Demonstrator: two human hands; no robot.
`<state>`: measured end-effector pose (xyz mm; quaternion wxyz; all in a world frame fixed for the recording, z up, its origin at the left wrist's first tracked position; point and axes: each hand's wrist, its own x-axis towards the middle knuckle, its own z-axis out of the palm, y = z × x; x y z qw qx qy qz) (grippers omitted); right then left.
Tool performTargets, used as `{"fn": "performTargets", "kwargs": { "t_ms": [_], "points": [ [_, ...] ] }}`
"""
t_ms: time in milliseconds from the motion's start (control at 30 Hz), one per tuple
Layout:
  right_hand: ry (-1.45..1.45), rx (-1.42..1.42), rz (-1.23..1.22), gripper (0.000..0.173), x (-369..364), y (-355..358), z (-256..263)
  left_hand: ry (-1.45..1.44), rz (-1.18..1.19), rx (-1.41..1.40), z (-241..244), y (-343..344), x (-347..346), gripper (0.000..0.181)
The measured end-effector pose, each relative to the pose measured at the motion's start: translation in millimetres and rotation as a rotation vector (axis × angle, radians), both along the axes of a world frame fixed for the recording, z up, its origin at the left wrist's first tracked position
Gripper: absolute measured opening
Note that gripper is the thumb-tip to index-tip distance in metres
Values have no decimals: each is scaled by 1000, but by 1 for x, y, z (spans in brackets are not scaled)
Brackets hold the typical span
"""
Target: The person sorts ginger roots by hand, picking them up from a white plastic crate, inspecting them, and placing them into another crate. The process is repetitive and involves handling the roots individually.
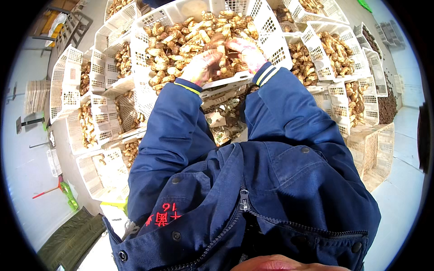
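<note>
A large white plastic crate (280,56) full of brown and cream matsutake-like mushrooms (190,49) lies before me, its near rim by my wrists. Over its near part is my left hand (202,66), fingers bent against the pale stem of one large upright mushroom (220,47) with a brown cap. Just right of that stem, my right hand (247,54) is over the heap, thumb and fingers curved near darker mushrooms; whether it grips one, I cannot tell. The undersides of both hands are partly hidden, and reddish marks show on the skin.
More white crates with mushrooms surround me, some stacked, at left (96,105) and right (339,79). Below the main crate, between my legs, lie trimmings and scraps (225,125). An almost bare crate (368,155) stands at lower right, and dark round items (388,108) are heaped beyond.
</note>
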<state>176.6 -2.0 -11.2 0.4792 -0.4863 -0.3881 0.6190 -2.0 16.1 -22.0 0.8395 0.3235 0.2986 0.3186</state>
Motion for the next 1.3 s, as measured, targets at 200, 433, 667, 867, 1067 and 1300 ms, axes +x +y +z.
{"fn": "performTargets", "kwargs": {
  "t_ms": [200, 433, 667, 867, 1067, 1300],
  "points": [
    [-97, -30, 32, 23, -4, -1, 3, 130, 4, 54, -4, 1, -1, 20],
    [-133, 20, 98, 28, -9, 3, -7, 498, -1, 457, 4, -7, 6, 26],
    [-213, 121, -4, 20, 1, 2, -13, 795, -4, 555, 4, -9, 14, 33],
    [457, 28, -35, 23, 8, 4, -8, 737, -39, 516, 11, -12, 8, 39],
    [578, -73, -74, 23, 9, 5, -8, 742, 214, 713, -7, -1, -26, 28],
    [452, 65, -408, 23, 105, 8, 29, 1159, 367, 944, -19, 17, -98, 23]
  ]
}}
